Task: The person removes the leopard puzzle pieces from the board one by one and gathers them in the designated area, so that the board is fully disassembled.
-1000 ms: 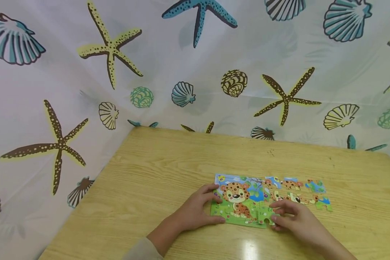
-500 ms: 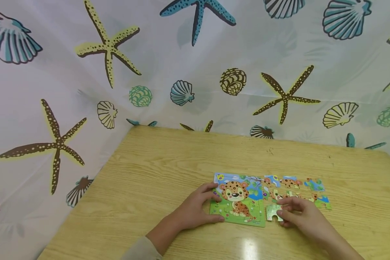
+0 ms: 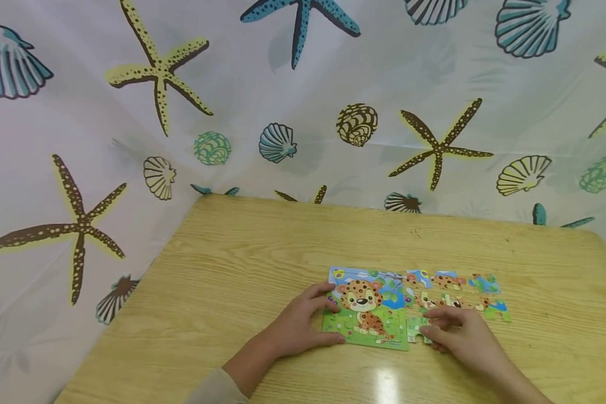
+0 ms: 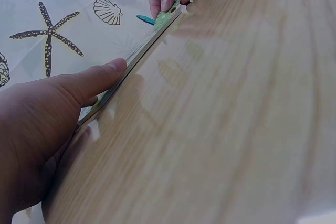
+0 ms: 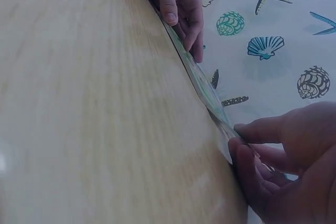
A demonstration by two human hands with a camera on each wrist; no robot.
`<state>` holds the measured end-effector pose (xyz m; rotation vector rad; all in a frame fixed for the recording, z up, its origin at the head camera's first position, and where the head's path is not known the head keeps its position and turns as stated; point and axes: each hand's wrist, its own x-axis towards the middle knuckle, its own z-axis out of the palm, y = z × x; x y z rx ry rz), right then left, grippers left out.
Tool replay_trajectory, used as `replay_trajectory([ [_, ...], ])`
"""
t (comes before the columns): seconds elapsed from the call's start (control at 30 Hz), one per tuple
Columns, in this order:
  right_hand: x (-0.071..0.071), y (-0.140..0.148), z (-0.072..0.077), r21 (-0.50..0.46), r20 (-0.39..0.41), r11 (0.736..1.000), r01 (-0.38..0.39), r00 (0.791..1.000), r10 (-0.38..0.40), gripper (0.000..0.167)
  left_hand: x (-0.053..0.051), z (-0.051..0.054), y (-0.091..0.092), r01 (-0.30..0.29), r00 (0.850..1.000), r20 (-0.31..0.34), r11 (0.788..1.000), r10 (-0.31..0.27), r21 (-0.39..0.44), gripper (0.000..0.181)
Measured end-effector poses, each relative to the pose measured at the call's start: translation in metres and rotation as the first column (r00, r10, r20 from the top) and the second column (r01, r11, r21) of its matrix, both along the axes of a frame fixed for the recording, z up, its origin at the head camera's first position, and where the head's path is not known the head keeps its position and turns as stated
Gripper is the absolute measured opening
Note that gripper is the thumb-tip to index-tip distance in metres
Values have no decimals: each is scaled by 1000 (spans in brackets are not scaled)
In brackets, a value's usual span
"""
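Observation:
A square jigsaw puzzle board [image 3: 363, 322] with a spotted leopard cub picture lies on the wooden table. My left hand [image 3: 305, 322] holds its left side, thumb at the near corner and fingers over the left edge. Just right of the board, my right hand [image 3: 459, 331] pinches a green puzzle piece [image 3: 414, 329] between thumb and fingers, close to the board's lower right edge. In the right wrist view the right hand [image 5: 286, 156] grips the thin piece, tilted. The left wrist view shows my left thumb [image 4: 100, 80] along the board's near edge.
Several loose puzzle pieces [image 3: 446, 280] lie in two rows right of the board, some partly behind the right hand. The wooden table [image 3: 242, 247] reaches back to a white curtain [image 3: 313, 151] printed with starfish and shells.
My right hand drew the green piece off the board's lower right to the right, tilting it, and now holds it lower beside the board. My left hand stays on the board.

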<state>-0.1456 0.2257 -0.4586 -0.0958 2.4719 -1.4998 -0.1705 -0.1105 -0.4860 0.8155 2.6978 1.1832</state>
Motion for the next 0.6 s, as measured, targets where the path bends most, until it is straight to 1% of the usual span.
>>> replay_trajectory([
  [0.07, 1, -3, 0, 41, -17, 999, 29, 999, -28, 37, 0, 0, 0, -4, 1000, 2, 1000, 4, -4, 46],
  [0.13, 3, -6, -1, 116, -55, 992, 59, 997, -52, 36, 0, 1, 0, -7, 1000, 11, 1000, 7, -1, 47],
  [0.27, 5, -11, -1, 246, -117, 962, 116, 989, -89, 36, 0, 2, 1, -8, 1000, 27, 1000, 8, 5, 47],
  [0.3, 5, -11, -1, 265, -126, 956, 125, 988, -94, 37, 0, 2, 2, -6, 1000, 25, 1000, 5, 7, 47],
  [0.47, 5, -11, -3, 282, -121, 949, 143, 986, -112, 41, 0, 2, 2, -7, 1000, 6, 1000, 7, 7, 46],
  [0.57, 4, -10, -4, 253, -98, 958, 135, 989, -113, 44, 0, 2, 2, -11, 1000, 5, 1000, 11, 9, 46],
  [0.6, 3, -9, -5, 223, -79, 966, 131, 990, -115, 45, 1, 2, 2, -11, 1000, 8, 1000, 11, 12, 46],
])
